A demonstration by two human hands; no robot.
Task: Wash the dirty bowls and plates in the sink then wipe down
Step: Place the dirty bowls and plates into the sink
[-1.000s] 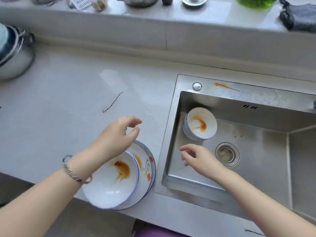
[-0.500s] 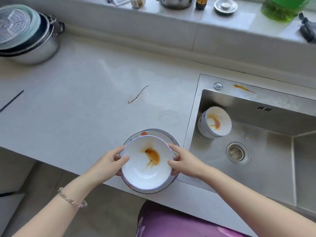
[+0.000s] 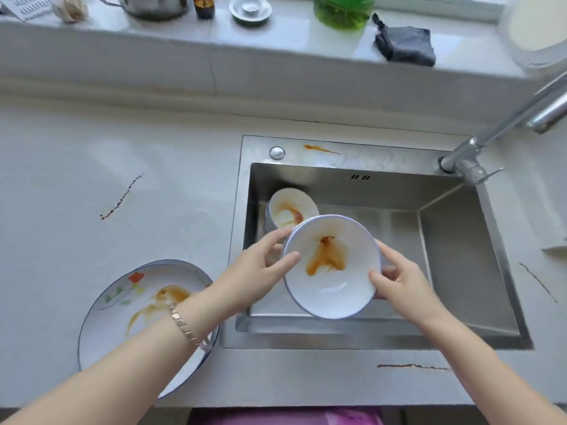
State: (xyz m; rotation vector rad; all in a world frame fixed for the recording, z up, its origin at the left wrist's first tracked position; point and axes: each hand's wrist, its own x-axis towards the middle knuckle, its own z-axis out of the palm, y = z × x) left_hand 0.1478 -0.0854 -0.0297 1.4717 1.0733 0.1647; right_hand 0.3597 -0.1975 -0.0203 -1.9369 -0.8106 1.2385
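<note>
Fingers of the left hand are clamped on the 9 o'clock side of a white bowl. The thumb lies over the rim and the rest curl behind the wall. The right hand grips the 3 o'clock side the same way, thumb on the rim and the other fingers wrapped round the outside.

The bowl is held off the bottom, over the left half of the sink. Its mouth faces up toward the camera. It is round, so it has no long axis. The orange-brown sauce stain inside it starts near the middle and fans down toward 7 o'clock.

At 11 o'clock from the held bowl, a tilted stack of bowls leans in the sink's far-left corner. The top one is stained, and the held bowl partly hides the stack.

At 8 o'clock from the sink, a flower-printed plate lies flat on the bench, smeared with sauce. The left forearm, with a bracelet at the wrist, crosses over the plate's right part.

A dried sauce streak marks the bench at 9 o'clock from the sink. The faucet rises at 2 o'clock. On the ledge at 12 o'clock sit a grey cloth and a green bottle.
</note>
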